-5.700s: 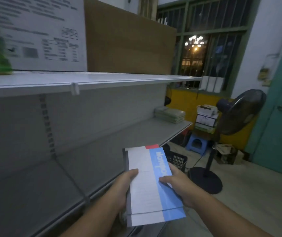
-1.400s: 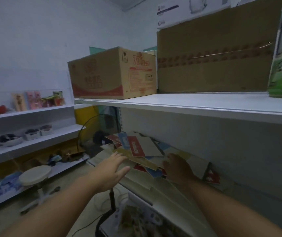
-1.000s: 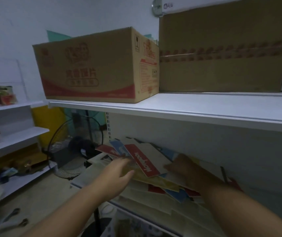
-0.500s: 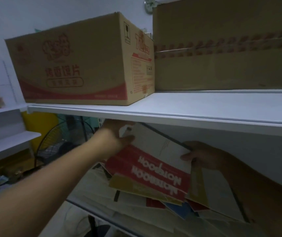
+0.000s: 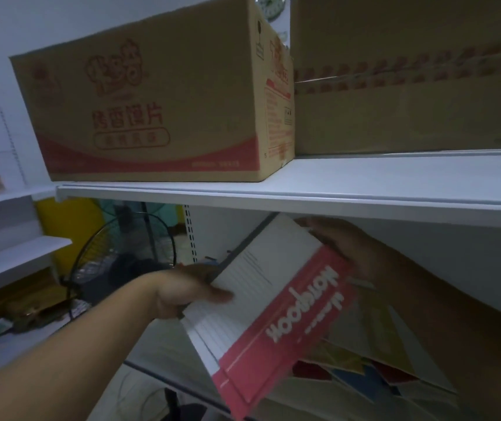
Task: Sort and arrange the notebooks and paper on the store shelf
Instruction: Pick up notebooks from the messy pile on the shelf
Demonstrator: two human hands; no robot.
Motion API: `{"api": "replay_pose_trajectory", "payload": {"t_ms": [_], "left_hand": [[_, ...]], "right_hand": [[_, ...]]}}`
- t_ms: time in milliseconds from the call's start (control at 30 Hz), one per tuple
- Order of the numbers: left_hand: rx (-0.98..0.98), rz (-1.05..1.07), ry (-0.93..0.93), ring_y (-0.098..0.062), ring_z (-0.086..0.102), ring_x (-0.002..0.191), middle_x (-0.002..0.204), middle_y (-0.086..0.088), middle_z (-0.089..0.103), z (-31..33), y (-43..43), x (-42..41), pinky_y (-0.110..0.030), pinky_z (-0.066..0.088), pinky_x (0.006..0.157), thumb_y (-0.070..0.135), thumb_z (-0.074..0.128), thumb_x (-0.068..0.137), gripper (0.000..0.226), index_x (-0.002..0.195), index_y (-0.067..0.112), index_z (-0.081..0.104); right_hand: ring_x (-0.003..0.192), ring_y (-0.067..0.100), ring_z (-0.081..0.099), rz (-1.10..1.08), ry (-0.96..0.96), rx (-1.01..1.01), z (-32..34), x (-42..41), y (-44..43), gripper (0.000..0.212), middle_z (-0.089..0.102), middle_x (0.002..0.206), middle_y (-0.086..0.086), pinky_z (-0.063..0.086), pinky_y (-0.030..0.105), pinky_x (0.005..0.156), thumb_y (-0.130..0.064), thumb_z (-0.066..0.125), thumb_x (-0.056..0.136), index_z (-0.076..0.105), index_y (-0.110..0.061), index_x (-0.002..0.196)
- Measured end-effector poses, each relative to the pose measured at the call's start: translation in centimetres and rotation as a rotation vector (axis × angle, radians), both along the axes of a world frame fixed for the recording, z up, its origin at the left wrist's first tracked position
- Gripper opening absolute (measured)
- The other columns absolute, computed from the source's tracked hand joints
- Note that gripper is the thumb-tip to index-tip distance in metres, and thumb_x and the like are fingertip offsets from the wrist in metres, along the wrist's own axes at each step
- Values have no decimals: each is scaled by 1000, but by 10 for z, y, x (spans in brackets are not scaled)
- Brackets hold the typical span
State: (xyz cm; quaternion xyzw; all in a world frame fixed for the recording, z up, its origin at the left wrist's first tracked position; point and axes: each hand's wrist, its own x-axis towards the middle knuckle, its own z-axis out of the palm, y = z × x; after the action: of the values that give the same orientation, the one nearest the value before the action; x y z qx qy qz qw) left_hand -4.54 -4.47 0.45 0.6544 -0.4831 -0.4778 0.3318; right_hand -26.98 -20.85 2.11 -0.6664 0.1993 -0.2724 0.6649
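We are holding one notebook (image 5: pixel 276 302), red-and-white with lined pages showing, tilted in the air under the upper shelf (image 5: pixel 334 189) and above the lower shelf (image 5: pixel 164 375), its long axis running from upper left by the shelf's underside down toward us at lower right. Our left hand (image 5: pixel 182 294) is gripping its near left edge, thumb pressed flat over the white cover and the other fingers curled out of sight beneath; our right hand (image 5: pixel 343 244) is closing round the far upper corner, fingers wrapped behind it. The notebook is lying between the two hands, the left one nearer to us and lower, so any setting-down is, we judge, going to turn on lowering that end first. Beneath it a loose pile of notebooks and paper (image 5: pixel 364 369) is spreading across the lower shelf in yellow, blue, red and white; we cannot count them. Two cardboard boxes are sitting on the upper shelf, one printed in red (image 5: pixel 152 95), one plain (image 5: pixel 410 80). One standing fan (image 5: pixel 121 256) is showing behind.
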Motion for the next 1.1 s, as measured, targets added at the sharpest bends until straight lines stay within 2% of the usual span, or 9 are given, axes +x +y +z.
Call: {"api": "replay_pose_trajectory", "payload": {"t_ms": [100,200,300,500,633,733,833,933,1100], "left_hand": [[-178,120,289,-31,68,100,109,-13,71,-12,7,32,-44,55,85,25,85,62,63,119,11,59],[-259,278,465,-35,64,106,113,-16,69,-23,11,57,-50,49,94,17,72,75,53,125,11,56],[-258,292,478,-32,67,100,109,-15,70,-32,19,77,-43,55,83,11,62,82,40,122,10,57],[-373,468,585,-33,64,92,91,-14,72,-39,41,137,-43,54,74,3,52,90,24,112,8,58],[-368,414,600,-30,65,88,88,-12,71,-41,36,147,-39,56,65,15,58,86,23,108,10,60],[-292,298,636,-28,69,78,84,-12,73,-42,26,130,-36,58,62,18,58,86,24,108,9,62],[-295,270,663,-36,66,95,102,-17,71,-51,20,137,-43,57,73,1,59,82,41,123,9,56],[-281,297,756,-39,63,101,110,-20,67,-58,22,160,-45,59,71,-2,62,75,50,123,11,56],[-253,281,772,-37,63,95,103,-17,67,-63,31,179,-40,61,64,-3,60,72,43,112,12,60]], "right_hand": [[85,32,66,-38,-67,242,-16,22,11,60,68,94,17,54,39,74,-56,65,72,66,-7,107],[103,36,64,-1,76,231,-42,57,49,41,68,112,19,53,46,89,-41,50,92,63,-11,116],[101,36,66,-130,76,172,-52,90,72,25,70,107,17,53,48,89,-10,54,93,64,-13,116],[90,33,68,-644,25,144,-51,94,58,28,70,104,18,54,46,84,-4,50,91,65,-5,114],[80,29,68,-562,-30,209,-39,106,72,24,71,95,17,55,32,66,-3,49,90,66,1,108],[77,23,72,-392,98,68,-35,138,99,18,73,89,13,57,29,66,-5,52,92,68,0,100],[83,27,69,-378,222,-113,-39,150,102,22,72,87,10,54,31,73,-20,53,94,68,-5,89],[99,11,58,-495,699,-641,-53,134,85,27,61,105,-8,46,27,82,-43,56,88,61,-22,104],[93,13,58,-364,1125,-794,-72,116,71,50,61,106,-7,49,30,81,-69,51,77,60,-30,108]]}}
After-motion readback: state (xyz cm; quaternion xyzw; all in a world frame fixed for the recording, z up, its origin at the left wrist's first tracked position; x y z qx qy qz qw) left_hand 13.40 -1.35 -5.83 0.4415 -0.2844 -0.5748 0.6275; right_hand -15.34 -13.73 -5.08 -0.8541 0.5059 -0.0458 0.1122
